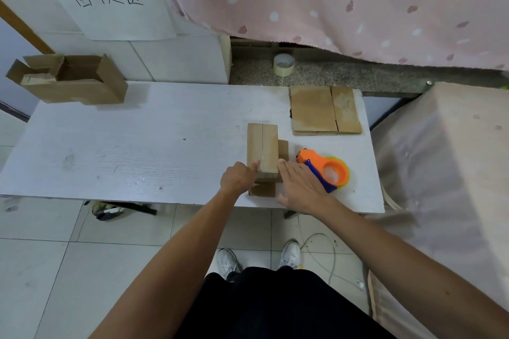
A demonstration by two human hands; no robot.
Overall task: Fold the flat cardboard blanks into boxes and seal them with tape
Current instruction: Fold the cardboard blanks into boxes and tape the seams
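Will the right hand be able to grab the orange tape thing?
Probably yes: the right hand lies open right beside the orange tape dispenser, with nothing between them.

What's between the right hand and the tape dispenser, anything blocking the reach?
Nothing visible. The right hand is flat-fingered just right of the folded box. The orange tape dispenser lies directly beside it on the table, its blue handle at the hand's outer edge.

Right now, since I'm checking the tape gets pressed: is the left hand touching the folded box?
Touching. The head view shows the left hand with its thumb lying on the folded box, at its near top edge.
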